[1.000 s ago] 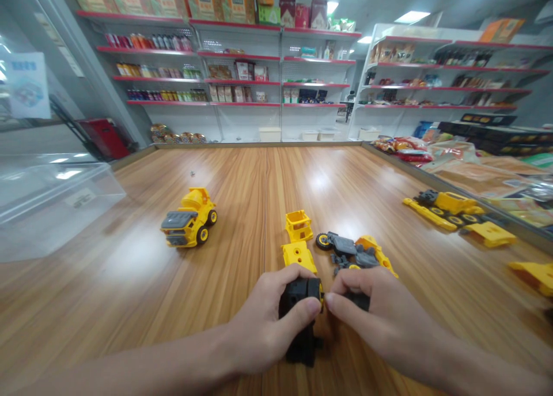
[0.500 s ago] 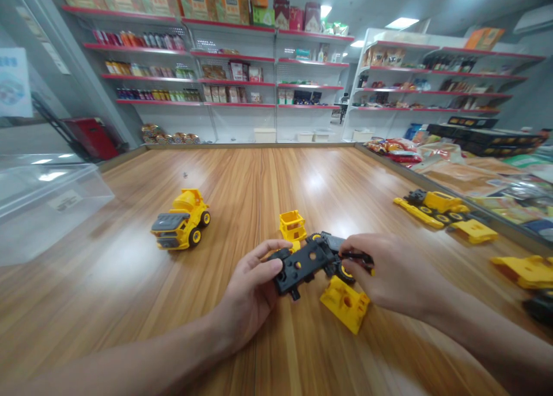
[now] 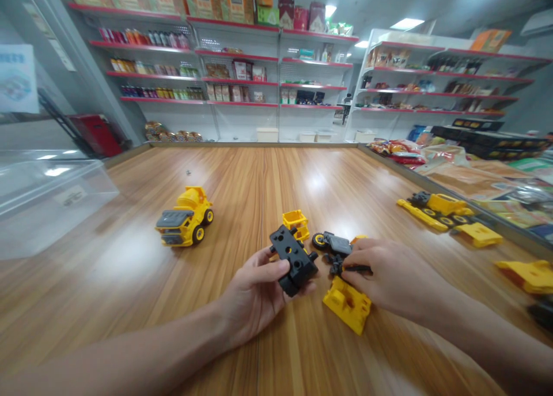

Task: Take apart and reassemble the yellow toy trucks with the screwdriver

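Observation:
My left hand grips a black toy truck chassis, a block with round holes and short side pegs, tilted above the table. My right hand is closed on a slim black piece, mostly hidden by the fingers, so its kind is unclear. Beside those fingers lie small black parts, a grey panel and a yellow-hubbed wheel. Just below is a yellow body plate with a hole. Behind the chassis stands a yellow cab frame.
An assembled yellow mixer truck stands at left, near a clear plastic bin. To the right lie a partly built yellow truck and yellow parts. Packaged goods lie beyond the wooden table's right edge.
My left hand has turned the chassis and drawn it slightly away from the small parts. My right hand has shifted a little lower, still holding the slim black piece.

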Demonstrator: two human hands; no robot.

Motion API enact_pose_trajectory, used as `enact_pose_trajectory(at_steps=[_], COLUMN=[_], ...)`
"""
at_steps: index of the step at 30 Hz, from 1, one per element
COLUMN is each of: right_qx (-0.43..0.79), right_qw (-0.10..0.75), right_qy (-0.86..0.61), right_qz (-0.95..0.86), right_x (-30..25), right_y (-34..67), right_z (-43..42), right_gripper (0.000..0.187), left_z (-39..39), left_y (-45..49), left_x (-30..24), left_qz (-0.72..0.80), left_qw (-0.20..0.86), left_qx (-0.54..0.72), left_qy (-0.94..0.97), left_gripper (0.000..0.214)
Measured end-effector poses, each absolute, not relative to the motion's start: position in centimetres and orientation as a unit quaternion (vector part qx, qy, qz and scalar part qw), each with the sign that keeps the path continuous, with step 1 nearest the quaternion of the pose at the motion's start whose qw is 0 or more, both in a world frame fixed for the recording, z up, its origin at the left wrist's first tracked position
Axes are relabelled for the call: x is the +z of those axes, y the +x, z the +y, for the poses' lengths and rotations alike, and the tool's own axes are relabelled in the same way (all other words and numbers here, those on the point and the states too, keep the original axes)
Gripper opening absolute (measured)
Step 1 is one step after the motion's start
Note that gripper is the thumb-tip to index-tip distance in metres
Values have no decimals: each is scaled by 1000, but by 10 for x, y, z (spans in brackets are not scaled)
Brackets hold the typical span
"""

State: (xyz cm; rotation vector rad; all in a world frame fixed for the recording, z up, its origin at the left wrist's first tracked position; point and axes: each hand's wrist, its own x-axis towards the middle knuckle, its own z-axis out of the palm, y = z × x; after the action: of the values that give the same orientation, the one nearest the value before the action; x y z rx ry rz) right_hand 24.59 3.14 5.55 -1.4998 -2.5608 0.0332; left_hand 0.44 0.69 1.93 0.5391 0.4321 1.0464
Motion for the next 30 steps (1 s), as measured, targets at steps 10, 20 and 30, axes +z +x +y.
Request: enact_pose_trajectory(at_steps=[10,20,30], right_qx=[25,27,125], right_qw=[98,114,161], right_qy=[-470,-466,-528], right_qz=[-877,-877,-825], right_x=[53,54,61], right_y=[250,248,246], right_z=[34,32,31], right_gripper=[8,6,10], left_z=[8,8,6], left_y=[5,7,9], left_x=[17,12,12], left_qz=[180,196,216], left_qw=[817,833,824], left_qx=[452,388,370], left_qy=[308,344,370], left_gripper=[28,36,37])
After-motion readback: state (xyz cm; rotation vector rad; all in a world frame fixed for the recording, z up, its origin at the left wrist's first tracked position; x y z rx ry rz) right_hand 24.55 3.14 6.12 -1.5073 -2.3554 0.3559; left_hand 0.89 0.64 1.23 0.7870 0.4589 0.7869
